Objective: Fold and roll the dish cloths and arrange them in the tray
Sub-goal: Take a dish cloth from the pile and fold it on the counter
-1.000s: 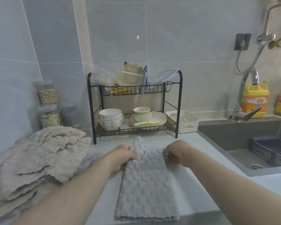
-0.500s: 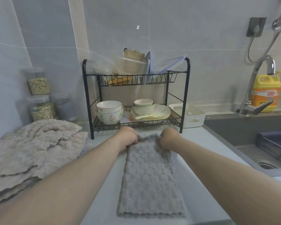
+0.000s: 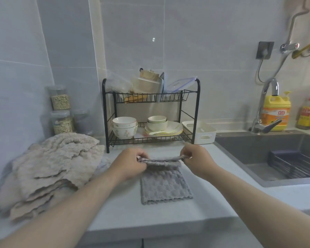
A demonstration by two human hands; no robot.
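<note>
Grey cloth (image 3: 166, 187): on the counter (image 3: 150, 217) before the rack (image 3: 197, 111). Its near half lies flat, with the scalloped edge facing the counter's front lip; its far end is lifted and turned back over itself in a narrow roll. Left hand (image 3: 131, 163): fingers curled, pinching the roll's left end. Right hand (image 3: 197, 160): pinching the right end in the same way, with the roll stretched between the two hands. Pile (image 3: 52, 167) of beige cloths: stacked at the left, ragged edges overhanging, its right edge near the left forearm. Tray (image 3: 204, 130): white with handle slots, just beside the rack's right post, at the back corner of the sink (image 3: 258, 158). Open room: a bare strip of counter between the cloth's right edge and the sink rim, and a bare band from the cloth's near edge to the front lip.
</note>
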